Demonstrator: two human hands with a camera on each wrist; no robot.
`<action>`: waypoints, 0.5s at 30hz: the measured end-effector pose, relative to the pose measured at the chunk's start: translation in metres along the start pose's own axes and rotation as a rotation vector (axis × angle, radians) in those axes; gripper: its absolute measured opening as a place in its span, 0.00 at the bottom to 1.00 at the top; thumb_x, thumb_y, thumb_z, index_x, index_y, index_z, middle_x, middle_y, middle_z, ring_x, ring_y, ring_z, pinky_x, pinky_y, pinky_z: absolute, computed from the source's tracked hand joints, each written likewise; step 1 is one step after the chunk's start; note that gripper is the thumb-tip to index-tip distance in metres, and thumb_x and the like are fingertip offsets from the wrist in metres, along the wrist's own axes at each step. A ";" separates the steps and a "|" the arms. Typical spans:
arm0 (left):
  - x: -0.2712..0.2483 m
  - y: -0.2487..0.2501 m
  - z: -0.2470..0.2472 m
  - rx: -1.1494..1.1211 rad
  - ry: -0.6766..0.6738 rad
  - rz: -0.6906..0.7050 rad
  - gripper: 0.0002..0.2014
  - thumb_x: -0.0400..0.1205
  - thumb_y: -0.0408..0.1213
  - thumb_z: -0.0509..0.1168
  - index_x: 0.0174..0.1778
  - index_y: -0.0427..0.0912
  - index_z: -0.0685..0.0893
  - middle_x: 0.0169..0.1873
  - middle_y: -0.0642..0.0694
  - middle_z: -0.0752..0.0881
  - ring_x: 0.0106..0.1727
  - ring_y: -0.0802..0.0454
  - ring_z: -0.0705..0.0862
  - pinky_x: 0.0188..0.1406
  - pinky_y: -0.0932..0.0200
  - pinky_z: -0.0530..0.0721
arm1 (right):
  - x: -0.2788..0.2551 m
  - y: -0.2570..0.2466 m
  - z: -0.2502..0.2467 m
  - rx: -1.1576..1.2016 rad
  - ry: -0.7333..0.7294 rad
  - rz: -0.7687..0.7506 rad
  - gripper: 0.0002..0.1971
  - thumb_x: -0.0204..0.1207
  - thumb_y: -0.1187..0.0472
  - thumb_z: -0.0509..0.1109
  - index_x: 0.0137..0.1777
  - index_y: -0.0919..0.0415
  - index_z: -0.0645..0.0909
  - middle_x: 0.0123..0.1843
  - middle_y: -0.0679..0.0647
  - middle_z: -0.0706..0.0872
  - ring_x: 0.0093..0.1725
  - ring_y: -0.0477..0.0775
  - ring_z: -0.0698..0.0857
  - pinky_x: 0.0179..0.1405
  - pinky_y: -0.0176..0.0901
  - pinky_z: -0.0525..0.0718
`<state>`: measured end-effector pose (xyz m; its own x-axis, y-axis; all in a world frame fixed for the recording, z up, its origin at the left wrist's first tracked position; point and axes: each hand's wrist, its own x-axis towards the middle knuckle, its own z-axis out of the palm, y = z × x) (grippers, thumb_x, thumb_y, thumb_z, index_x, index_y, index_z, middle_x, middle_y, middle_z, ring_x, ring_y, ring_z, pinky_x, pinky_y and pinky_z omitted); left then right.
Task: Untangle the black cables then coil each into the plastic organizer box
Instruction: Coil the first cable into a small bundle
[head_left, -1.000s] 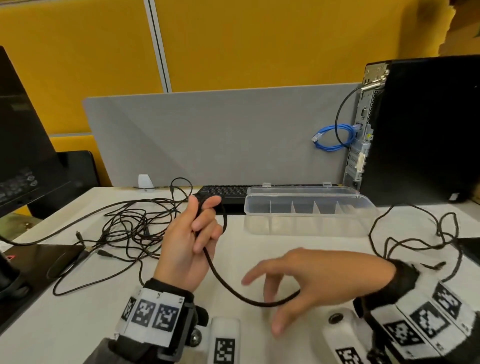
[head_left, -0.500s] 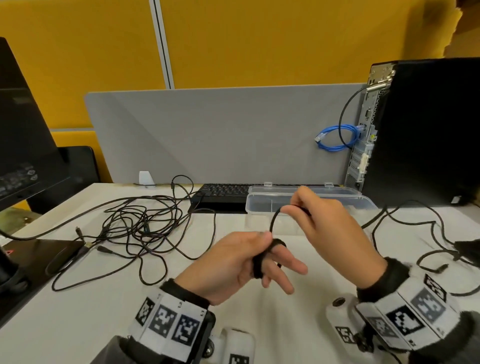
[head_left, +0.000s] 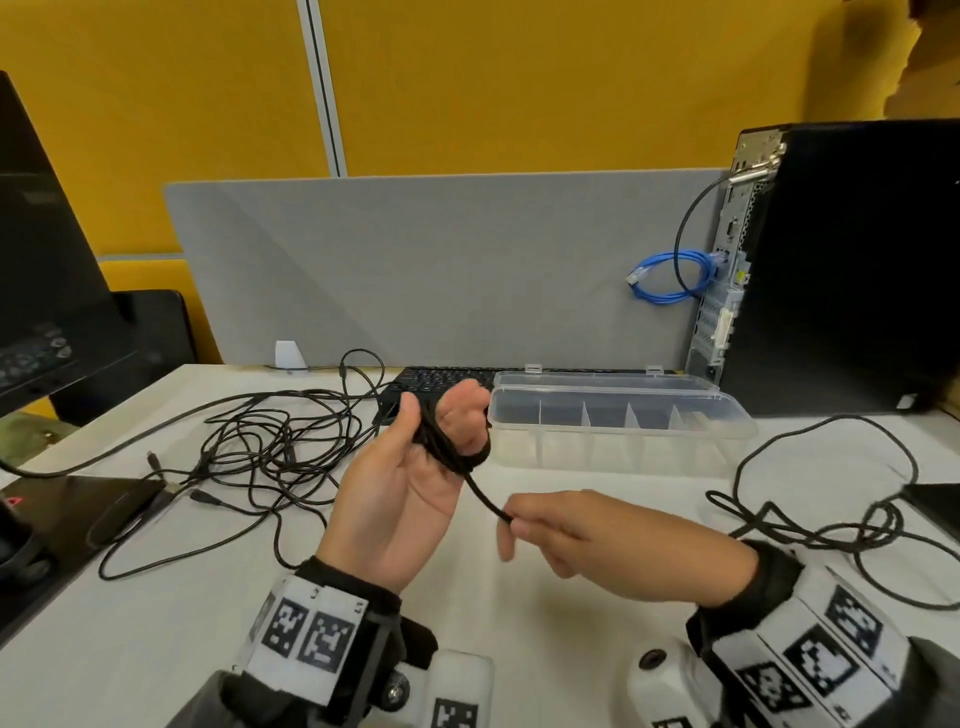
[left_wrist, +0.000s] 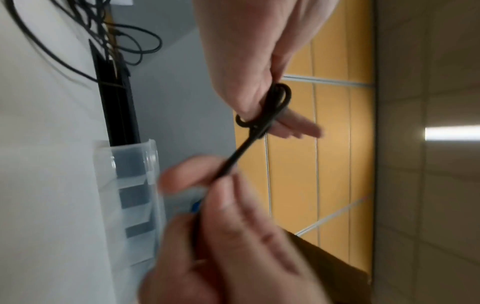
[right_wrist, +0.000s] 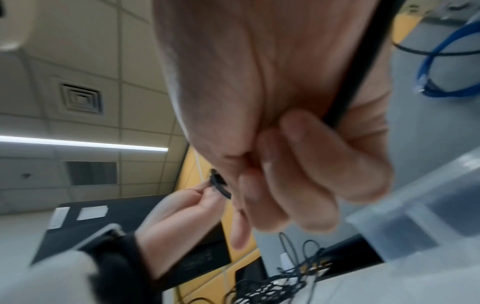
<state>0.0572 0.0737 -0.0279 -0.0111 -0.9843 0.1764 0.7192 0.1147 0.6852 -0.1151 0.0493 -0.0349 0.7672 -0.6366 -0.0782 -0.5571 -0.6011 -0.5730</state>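
Head view: left hand (head_left: 410, 499) raised above the table (head_left: 156, 649), palm toward the camera. A black cable (head_left: 447, 447) is wound in several turns around its fingers (head_left: 467, 415); thumb pressed against the turns, so this hand is closed on the coil. A short straight run of the same cable leaves the coil and goes down and to the right into the right hand (head_left: 587, 535). Right hand pinches that run between thumb and fingertips, just beside and lower than the left hand, the two hands apart with the taut cable between them.

Left wrist view: coil (left_wrist: 272, 107) sits around two extended fingers (left_wrist: 293, 125); the straight run goes to the blurred right hand (left_wrist: 233, 236), which is closed on it.

Right wrist view: cable (right_wrist: 358, 67) passes along the palm of the right hand (right_wrist: 285, 123), its curled fingers holding it; left hand (right_wrist: 187, 211) visible beyond, holding the coil (right_wrist: 219, 183).

Plastic organizer box (head_left: 618, 426) lies open just beyond the hands, lid back, dividers showing; its contents cannot be made out. Tangle of black cables (head_left: 270, 452) on the table to the far side of the left hand. A second loose black cable (head_left: 831, 525) lies on the outer side of the right hand. Keyboard (head_left: 441, 376) behind the box; computer tower (head_left: 852, 270) beyond the right hand, with a blue cable (head_left: 670, 278) hanging at its rear.
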 end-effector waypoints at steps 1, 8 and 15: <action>-0.003 0.001 0.003 0.024 -0.016 -0.040 0.23 0.77 0.44 0.54 0.37 0.34 0.92 0.31 0.43 0.89 0.27 0.57 0.87 0.31 0.67 0.86 | 0.002 0.009 -0.005 -0.075 0.020 0.041 0.13 0.86 0.53 0.51 0.46 0.48 0.77 0.30 0.42 0.73 0.32 0.40 0.72 0.36 0.34 0.70; -0.014 -0.018 0.005 0.615 -0.381 -0.374 0.23 0.82 0.48 0.52 0.46 0.34 0.88 0.29 0.42 0.88 0.18 0.55 0.77 0.33 0.65 0.78 | -0.001 0.039 -0.039 -0.272 0.648 0.082 0.21 0.70 0.32 0.52 0.34 0.46 0.75 0.29 0.45 0.79 0.32 0.43 0.78 0.33 0.45 0.77; -0.005 -0.023 0.007 0.531 -0.094 -0.128 0.22 0.83 0.44 0.49 0.49 0.33 0.84 0.40 0.40 0.91 0.37 0.51 0.89 0.39 0.61 0.80 | -0.011 -0.024 -0.020 -0.194 0.594 -0.216 0.11 0.82 0.46 0.54 0.43 0.49 0.71 0.32 0.43 0.77 0.34 0.45 0.77 0.33 0.38 0.74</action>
<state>0.0356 0.0774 -0.0392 -0.1554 -0.9813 0.1136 0.2588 0.0706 0.9633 -0.1164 0.0616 -0.0041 0.5934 -0.6170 0.5169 -0.5004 -0.7858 -0.3634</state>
